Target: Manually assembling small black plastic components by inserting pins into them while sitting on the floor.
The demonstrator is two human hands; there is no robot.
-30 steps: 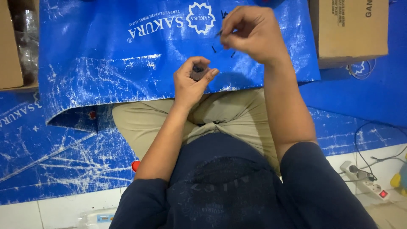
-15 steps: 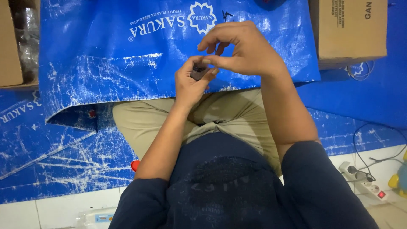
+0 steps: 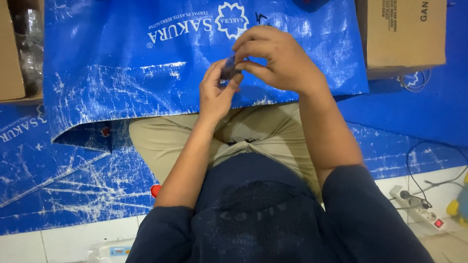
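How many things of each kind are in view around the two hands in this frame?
Hands: 2, left hand and right hand, both pinching one small dark part
Small dark part: 1
Blue tarp sheets: 1 counted, though layers overlap
Cardboard boxes: 2, one box top right, another box at the left edge
Power strip: 1
Total: 7
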